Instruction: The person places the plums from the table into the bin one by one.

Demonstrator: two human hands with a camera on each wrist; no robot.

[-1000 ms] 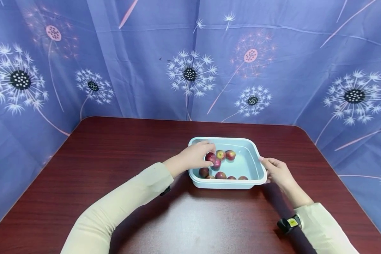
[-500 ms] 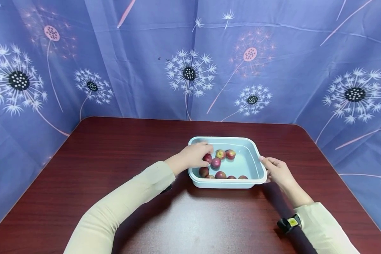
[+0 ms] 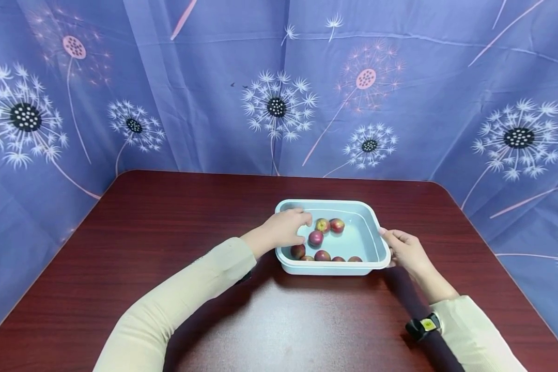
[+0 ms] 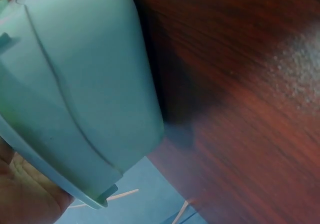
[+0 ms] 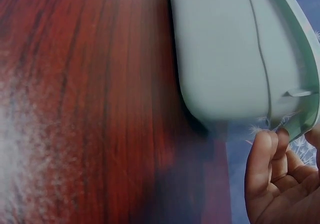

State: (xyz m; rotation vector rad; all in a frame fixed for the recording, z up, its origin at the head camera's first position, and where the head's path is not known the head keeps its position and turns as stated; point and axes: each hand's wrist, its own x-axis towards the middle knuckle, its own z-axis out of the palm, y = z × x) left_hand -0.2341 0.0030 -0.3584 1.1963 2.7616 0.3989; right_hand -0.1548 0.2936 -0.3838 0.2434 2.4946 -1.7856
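A pale blue plastic basin (image 3: 365, 237) holds several small round plums, some red and some yellowish. My left hand (image 3: 281, 228) reaches over the basin's left rim, thumb and fingers apart and bent, with no fruit showing between them. Just right of its fingertips lies a red plum (image 3: 315, 238). Behind that, a yellow-red plum (image 3: 323, 225) touches a redder plum (image 3: 337, 225). A dark plum (image 3: 298, 251) sits below the left thumb. My right hand (image 3: 404, 250) grips the basin's right rim, thumb on top; its bent fingers (image 5: 260, 159) show below the rim in the right wrist view.
The basin stands on a dark red wooden table (image 3: 190, 217). A blue curtain (image 3: 204, 103) with dandelion prints hangs behind the table and along its sides. The basin's front wall (image 3: 325, 269) partly hides the front row of plums.
My left hand, holding a dark red plum earlier, has shifted slightly left with it; that plum no longer shows at its fingertips. The right hand keeps its grip on the rim.
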